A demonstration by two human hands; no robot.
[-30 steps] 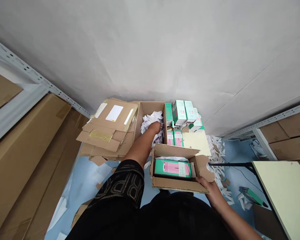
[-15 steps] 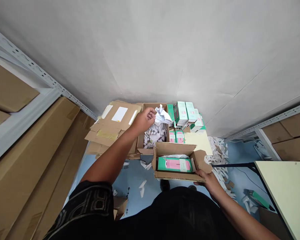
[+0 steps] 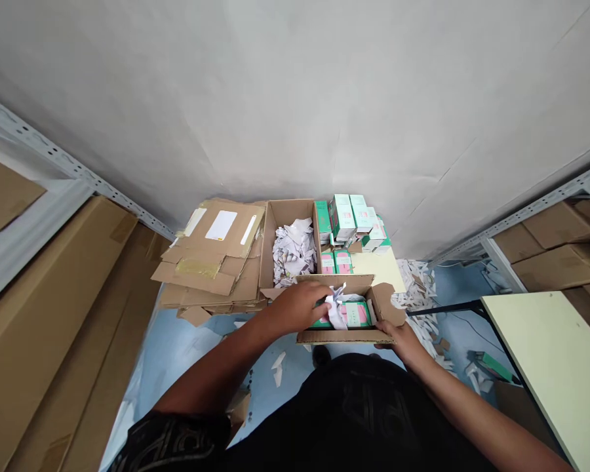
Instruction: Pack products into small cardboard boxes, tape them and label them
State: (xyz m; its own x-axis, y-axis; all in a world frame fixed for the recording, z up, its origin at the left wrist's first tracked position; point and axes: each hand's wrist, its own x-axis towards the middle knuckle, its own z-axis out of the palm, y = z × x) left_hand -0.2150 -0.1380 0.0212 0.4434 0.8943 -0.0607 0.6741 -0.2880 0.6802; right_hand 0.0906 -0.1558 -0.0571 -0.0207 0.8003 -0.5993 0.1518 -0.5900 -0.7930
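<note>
In front of my body is a small open cardboard box point(image 3: 345, 337), its flaps raised. Inside it lies a green and pink product box point(image 3: 358, 314), partly covered. My left hand point(image 3: 302, 305) reaches into the carton from the left, fingers closed on a crumpled piece of white paper point(image 3: 336, 313) over the product box. My right hand point(image 3: 398, 334) grips the cardboard box at its right end, with the thumb on the near corner. Just beyond stands a larger open carton point(image 3: 289, 208) heaped with crumpled paper scraps point(image 3: 295, 252).
Flattened cardboard point(image 3: 226, 255) is stacked left of the large carton. Several green and white product boxes point(image 3: 343, 216) stand to its right. Paper scraps point(image 3: 417, 288) litter the blue floor. Shelves with cartons flank both sides, and a pale tabletop point(image 3: 541, 367) juts in at right.
My left hand has come down from above the large carton into the small box, bringing the crumpled paper along. My right hand keeps its hold on the box.
</note>
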